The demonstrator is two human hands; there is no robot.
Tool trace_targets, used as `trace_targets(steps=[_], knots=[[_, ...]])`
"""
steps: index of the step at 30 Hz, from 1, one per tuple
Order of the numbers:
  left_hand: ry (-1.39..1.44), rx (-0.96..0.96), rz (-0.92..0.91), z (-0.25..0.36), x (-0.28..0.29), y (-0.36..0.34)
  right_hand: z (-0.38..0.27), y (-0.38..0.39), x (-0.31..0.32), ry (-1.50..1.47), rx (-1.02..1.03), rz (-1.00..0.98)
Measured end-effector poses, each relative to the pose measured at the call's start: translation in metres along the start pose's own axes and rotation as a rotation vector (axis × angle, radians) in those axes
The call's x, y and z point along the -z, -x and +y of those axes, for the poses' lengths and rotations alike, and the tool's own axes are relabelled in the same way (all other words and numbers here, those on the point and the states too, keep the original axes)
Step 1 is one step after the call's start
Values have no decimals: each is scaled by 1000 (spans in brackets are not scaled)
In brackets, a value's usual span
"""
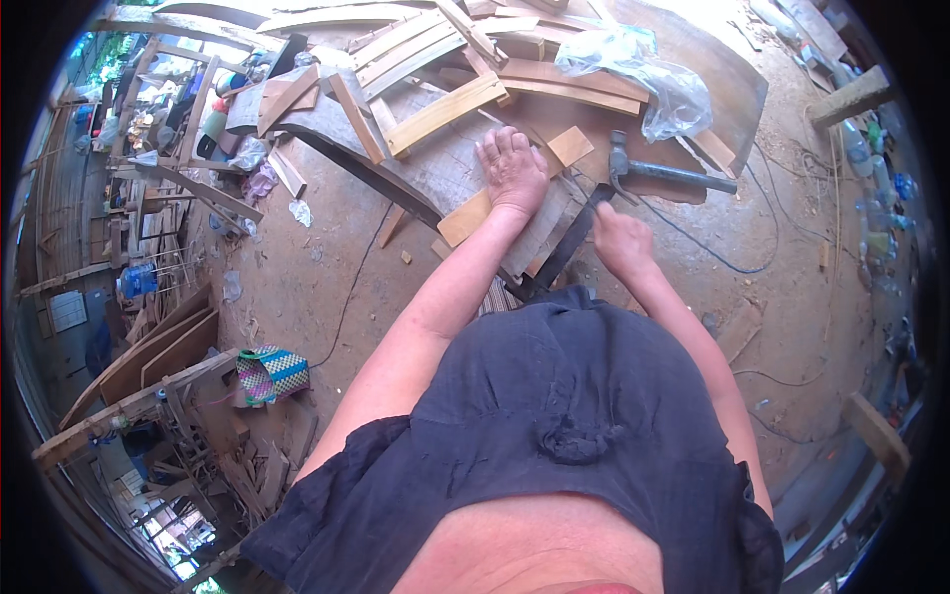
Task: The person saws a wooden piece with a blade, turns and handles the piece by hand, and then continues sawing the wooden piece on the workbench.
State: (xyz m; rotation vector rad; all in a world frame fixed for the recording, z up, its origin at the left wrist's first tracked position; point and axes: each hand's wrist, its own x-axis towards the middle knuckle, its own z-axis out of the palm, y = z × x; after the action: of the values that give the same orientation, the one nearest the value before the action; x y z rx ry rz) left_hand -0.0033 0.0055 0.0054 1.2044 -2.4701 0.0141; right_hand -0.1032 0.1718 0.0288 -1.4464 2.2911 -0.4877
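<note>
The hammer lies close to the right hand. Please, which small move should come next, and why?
I would perhaps slide the hammer slightly aside: its head lies close to the right hand and beside the wooden block, with the left hand spread nearby, so it might get in the way.

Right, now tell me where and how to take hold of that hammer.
Best grip the hammer by the outer half of its handle, probably with the right hand, coming from the near right side. The handle points right, away from the head, while the clear plastic bag lies on the far side, so the near approach looks freer.
</note>
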Motion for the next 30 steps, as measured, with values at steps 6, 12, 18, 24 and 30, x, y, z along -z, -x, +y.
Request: trace_targets(steps=[6,12,18,24,30], knots=[[-31,22,7,-1,-6,1,1,-13,-5,-11,3,40],[-55,22,-13,-1,-2,1,30,55,18,-10,-29,-55],[-2,42,-55,1,-1,1,38,54,3,-46,-60,-73],[-48,23,-36,1,-3,3,29,55,11,-188,-129,-119],[-34,38,-54,-1,-5,3,41,30,40,-1147,-317,-508]])
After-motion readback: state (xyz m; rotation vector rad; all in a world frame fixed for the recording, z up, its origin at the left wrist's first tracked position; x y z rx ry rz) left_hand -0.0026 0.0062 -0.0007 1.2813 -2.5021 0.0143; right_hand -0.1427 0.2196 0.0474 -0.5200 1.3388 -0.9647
